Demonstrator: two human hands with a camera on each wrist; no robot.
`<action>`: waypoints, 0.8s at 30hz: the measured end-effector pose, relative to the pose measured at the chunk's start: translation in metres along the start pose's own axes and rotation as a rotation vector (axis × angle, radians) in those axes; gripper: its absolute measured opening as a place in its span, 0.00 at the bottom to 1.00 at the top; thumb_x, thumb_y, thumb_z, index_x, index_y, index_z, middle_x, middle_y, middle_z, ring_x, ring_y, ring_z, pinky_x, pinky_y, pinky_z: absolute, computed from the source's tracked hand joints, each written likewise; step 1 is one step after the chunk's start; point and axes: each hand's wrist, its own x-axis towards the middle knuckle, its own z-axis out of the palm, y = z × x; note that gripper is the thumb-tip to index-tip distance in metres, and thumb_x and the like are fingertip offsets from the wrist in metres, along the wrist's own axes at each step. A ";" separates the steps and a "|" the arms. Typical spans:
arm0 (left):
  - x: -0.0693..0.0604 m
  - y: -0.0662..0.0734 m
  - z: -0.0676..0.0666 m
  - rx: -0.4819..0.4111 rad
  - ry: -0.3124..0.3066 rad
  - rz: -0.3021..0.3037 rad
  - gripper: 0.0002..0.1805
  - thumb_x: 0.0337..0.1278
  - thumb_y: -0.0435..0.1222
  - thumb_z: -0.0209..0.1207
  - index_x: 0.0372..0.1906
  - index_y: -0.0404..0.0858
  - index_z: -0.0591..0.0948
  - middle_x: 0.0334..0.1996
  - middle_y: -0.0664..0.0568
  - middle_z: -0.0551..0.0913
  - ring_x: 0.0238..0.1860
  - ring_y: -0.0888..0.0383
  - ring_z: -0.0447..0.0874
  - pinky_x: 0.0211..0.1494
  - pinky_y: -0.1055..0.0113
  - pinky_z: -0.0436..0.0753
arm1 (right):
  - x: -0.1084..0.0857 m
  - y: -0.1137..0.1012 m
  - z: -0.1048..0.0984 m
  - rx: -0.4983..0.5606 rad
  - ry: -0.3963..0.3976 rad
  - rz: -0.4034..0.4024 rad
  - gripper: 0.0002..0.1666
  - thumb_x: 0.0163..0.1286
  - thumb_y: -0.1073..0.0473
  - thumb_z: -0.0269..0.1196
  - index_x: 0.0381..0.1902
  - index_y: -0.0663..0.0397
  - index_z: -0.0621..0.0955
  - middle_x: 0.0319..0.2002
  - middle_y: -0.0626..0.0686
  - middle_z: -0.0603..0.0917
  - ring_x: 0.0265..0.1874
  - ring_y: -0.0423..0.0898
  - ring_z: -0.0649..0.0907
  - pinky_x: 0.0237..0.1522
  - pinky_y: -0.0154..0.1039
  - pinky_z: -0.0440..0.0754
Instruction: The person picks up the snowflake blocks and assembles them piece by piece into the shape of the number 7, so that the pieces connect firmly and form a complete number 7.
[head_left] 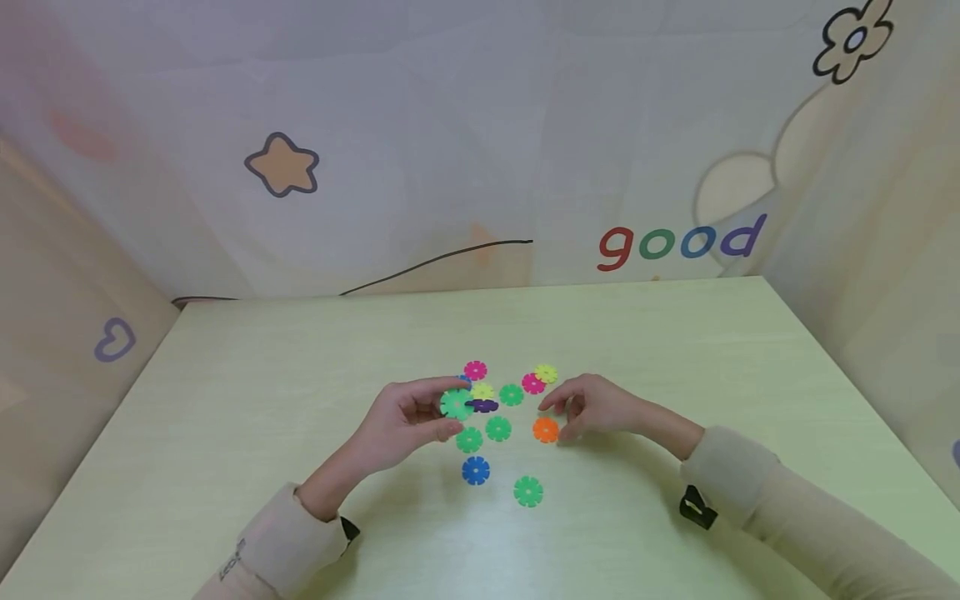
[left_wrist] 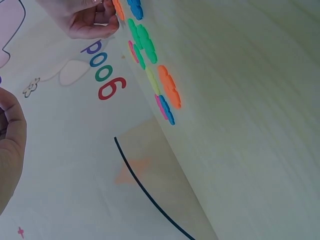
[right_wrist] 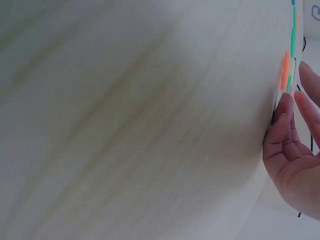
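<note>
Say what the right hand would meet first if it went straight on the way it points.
The right hand would probably meet the orange disc first: in the head view it lies right in front of that hand. Whether the two touch, I can't tell.

A pale worktop (head_left: 360, 333) met a whitish backdrop (head_left: 420, 150) printed with a star (head_left: 282, 167), a flower (head_left: 856, 39) and the word "good" (head_left: 685, 242).
</note>
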 end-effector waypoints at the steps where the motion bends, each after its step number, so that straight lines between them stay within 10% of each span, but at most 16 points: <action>1: 0.000 0.000 0.000 -0.004 0.000 -0.002 0.24 0.49 0.26 0.61 0.54 0.24 0.72 0.26 0.47 0.80 0.26 0.58 0.80 0.31 0.66 0.81 | 0.001 0.001 0.001 -0.007 0.001 0.001 0.21 0.49 0.64 0.71 0.44 0.59 0.82 0.32 0.53 0.77 0.21 0.43 0.73 0.24 0.31 0.72; 24: 0.000 0.001 -0.002 -0.005 0.002 -0.028 0.24 0.49 0.26 0.62 0.54 0.25 0.73 0.27 0.46 0.80 0.26 0.42 0.79 0.31 0.67 0.81 | 0.005 0.002 0.010 -0.137 0.046 -0.052 0.13 0.48 0.65 0.70 0.31 0.54 0.78 0.26 0.47 0.75 0.24 0.42 0.71 0.28 0.32 0.72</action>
